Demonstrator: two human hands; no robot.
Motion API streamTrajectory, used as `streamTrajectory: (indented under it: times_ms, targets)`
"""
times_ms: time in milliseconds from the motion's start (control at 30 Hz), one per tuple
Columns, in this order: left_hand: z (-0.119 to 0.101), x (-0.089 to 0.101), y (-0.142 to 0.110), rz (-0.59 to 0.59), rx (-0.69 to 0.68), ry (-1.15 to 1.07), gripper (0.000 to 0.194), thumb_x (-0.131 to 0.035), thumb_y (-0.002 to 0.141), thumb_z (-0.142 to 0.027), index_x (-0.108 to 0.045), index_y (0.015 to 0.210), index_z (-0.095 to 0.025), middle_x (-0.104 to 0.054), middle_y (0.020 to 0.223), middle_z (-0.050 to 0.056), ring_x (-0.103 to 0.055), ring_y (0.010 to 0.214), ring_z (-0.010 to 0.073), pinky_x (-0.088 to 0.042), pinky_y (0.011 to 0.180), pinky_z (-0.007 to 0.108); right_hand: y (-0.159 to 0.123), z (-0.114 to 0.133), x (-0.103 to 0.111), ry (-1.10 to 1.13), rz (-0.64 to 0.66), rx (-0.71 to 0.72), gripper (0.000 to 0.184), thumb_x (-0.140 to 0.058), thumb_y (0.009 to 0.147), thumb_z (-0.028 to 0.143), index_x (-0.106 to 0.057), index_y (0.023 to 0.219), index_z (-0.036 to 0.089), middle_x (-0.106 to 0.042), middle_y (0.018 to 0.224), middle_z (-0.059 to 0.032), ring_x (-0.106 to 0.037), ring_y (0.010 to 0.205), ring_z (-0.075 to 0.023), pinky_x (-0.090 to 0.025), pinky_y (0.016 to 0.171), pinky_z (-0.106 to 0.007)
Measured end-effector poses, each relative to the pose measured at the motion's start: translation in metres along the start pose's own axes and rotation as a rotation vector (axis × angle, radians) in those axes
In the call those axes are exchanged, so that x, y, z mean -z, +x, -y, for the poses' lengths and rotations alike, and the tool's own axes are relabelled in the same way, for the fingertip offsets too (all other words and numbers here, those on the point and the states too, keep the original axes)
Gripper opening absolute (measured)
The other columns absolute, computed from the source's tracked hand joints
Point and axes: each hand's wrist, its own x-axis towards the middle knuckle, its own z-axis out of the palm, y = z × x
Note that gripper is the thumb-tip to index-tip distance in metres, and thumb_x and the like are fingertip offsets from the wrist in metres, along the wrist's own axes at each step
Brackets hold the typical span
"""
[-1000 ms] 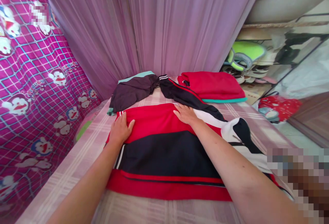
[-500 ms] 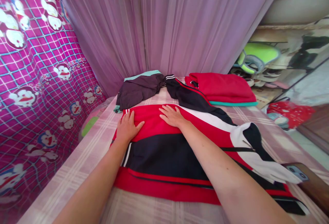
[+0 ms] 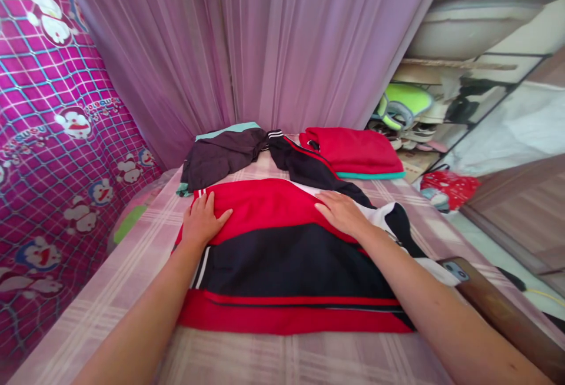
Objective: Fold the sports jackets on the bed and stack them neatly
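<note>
A red, black and white track jacket [image 3: 273,261] lies spread across the plaid-covered bed, its white-striped hem toward the left. My left hand [image 3: 203,218] rests flat on the red part near that hem, fingers apart. On the upper right, where red meets white, my right hand [image 3: 342,211] lies with its fingers stretched out. One black sleeve [image 3: 304,164] with a red stripe runs up toward the curtain. The white collar end is partly hidden behind my right forearm.
Behind the jacket are a dark garment with teal trim [image 3: 225,155] and a folded red garment [image 3: 353,149]. A phone [image 3: 485,296] lies by my right forearm. Purple curtains [image 3: 265,43] hang at the back. A shoe rack [image 3: 410,129] stands at the right.
My right hand has slid to the right over the jacket, from the red part to the white edge. My left hand stays near the hem. The view has turned to the right.
</note>
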Motion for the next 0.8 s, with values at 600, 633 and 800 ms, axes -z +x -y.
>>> streamTrajectory:
  times_ms: [600,633,800]
  targets:
    - [0.000,0.001,0.005,0.009,-0.003,0.034,0.084,-0.038,0.087,-0.065,-0.036,0.150,-0.009,-0.038,0.155,0.020,-0.037,0.142,0.0351,-0.032,0.113,0.052,-0.036,-0.038,-0.005,-0.073,0.061,-0.152,0.055,-0.031,0.101,0.043,-0.040,0.150,0.020,-0.034,0.159,-0.0131,-0.031,0.146,-0.0271,-0.028,0.115,-0.052]
    - [0.001,0.000,0.005,0.004,-0.005,0.036,0.083,-0.037,0.087,-0.064,-0.036,0.150,-0.009,-0.038,0.155,0.021,-0.037,0.142,0.0353,-0.032,0.113,0.052,-0.037,-0.039,-0.006,-0.068,0.091,-0.160,0.054,-0.031,0.101,0.043,-0.041,0.149,0.020,-0.034,0.159,-0.0131,-0.031,0.146,-0.0274,-0.028,0.115,-0.053]
    - [0.002,-0.002,0.007,-0.012,-0.012,0.041,0.080,-0.035,0.088,-0.062,-0.038,0.149,-0.011,-0.039,0.154,0.021,-0.038,0.141,0.0348,-0.032,0.112,0.053,-0.045,-0.023,0.009,-0.009,0.062,-0.188,0.054,-0.030,0.101,0.043,-0.044,0.148,0.020,-0.038,0.157,-0.0134,-0.034,0.144,-0.0283,-0.029,0.115,-0.053]
